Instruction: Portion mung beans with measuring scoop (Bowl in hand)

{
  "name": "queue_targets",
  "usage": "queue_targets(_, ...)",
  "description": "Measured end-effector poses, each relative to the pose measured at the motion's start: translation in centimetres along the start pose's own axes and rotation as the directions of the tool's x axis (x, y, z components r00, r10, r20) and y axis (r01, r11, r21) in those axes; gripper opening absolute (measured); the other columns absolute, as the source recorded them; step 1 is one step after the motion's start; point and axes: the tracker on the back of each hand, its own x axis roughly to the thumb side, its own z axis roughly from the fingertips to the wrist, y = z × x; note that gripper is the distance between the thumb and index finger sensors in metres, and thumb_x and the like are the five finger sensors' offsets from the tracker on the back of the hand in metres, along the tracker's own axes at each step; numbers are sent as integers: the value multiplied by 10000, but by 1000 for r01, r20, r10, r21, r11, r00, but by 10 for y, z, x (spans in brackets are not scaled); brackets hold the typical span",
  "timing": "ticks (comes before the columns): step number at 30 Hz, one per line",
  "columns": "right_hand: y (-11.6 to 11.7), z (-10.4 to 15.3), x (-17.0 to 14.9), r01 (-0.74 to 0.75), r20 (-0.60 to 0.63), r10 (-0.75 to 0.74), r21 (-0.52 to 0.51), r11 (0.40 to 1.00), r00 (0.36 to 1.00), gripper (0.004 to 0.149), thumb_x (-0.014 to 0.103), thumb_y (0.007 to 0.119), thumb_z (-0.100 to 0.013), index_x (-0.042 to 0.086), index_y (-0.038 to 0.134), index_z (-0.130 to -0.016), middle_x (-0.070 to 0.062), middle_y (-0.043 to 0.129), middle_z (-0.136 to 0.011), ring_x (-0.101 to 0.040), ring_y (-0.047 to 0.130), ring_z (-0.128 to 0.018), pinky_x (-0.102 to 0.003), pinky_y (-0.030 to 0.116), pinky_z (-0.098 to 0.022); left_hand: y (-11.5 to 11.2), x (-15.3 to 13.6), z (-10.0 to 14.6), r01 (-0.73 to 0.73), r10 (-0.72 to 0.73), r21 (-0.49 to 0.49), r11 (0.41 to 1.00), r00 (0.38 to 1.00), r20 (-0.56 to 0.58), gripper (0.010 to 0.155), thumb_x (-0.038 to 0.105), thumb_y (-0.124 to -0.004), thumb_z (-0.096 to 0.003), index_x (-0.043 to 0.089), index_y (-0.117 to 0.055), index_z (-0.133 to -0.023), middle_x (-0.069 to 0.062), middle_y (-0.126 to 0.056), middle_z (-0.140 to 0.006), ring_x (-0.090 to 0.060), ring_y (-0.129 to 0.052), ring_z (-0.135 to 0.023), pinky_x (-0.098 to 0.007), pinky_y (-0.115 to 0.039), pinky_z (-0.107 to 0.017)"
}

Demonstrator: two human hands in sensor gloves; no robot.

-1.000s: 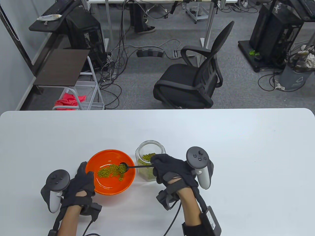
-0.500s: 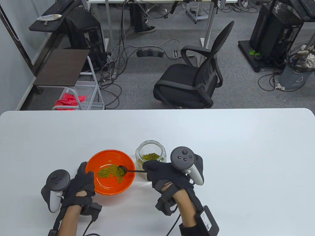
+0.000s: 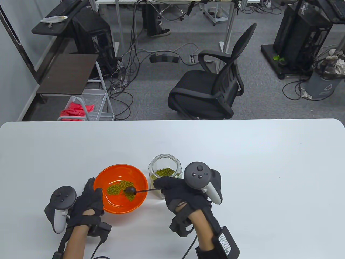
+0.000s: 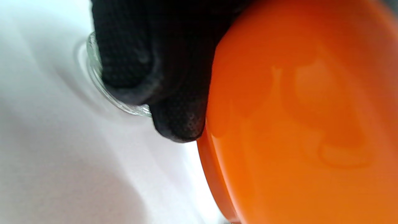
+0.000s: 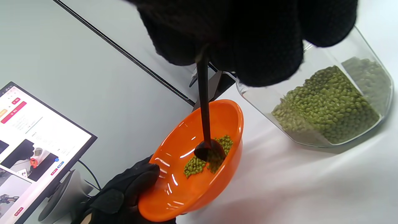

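An orange bowl (image 3: 107,175) holds a small pile of mung beans (image 3: 116,188). My left hand (image 3: 90,198) grips the bowl's near left rim; its fingertips (image 4: 177,124) press the orange outer wall (image 4: 295,124). My right hand (image 3: 176,190) pinches the handle of a black measuring scoop (image 3: 130,190), whose head is turned over above the beans in the bowl, also seen in the right wrist view (image 5: 205,149). A glass jar (image 3: 172,162) of mung beans (image 5: 326,102) stands just right of the bowl, behind my right hand.
The white table (image 3: 256,162) stretches to the right and back. A black office chair (image 3: 213,86) stands beyond the far edge. A monitor (image 5: 34,140) shows at the left in the right wrist view.
My right hand moved left and rolled the scoop over, and the beans it carried dropped into the bowl. The left hand and bowl stayed put.
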Motion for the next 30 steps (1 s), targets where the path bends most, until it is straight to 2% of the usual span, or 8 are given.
queue_targets(6,-2,2,4,14,34,-13,-45,999,999,399,21,815,-415,111,935,-784,-282,836,-810,-399,966,-541,-662,693,-522,1,0,0,0,0,1,1000,1000,0,648,379,-607,-558,75,-402,-1093,-124,-705,-970,-225,-1132,-445,-229,-960,-242)
queue_targets(18,-21,12,-2,144,47,-138,-163,976,989,406,58,809,-434,108,895,-827,-294,823,-810,-398,964,-531,-660,692,-516,1,0,0,0,0,1,1000,1000,0,647,380,-607,-558,78,-403,-1093,-123,-703,-971,-225,-1133,-444,-228,-960,-243)
queue_targets(23,-35,20,-9,235,68,-225,-237,943,972,407,81,805,-445,95,868,-848,-297,839,-780,-382,971,-496,-652,706,-498,1,0,0,0,0,1,1000,1000,0,648,379,-608,-558,76,-404,-1092,-124,-705,-970,-228,-1132,-443,-231,-959,-243)
queue_targets(30,-54,31,-15,276,77,-266,-343,898,961,405,118,799,-459,73,838,-860,-287,857,-736,-346,977,-433,-634,730,-467,1,-1,0,0,0,5,1000,1000,-1,647,379,-609,-557,76,-405,-1092,-125,-704,-970,-228,-1132,-443,-230,-960,-242)
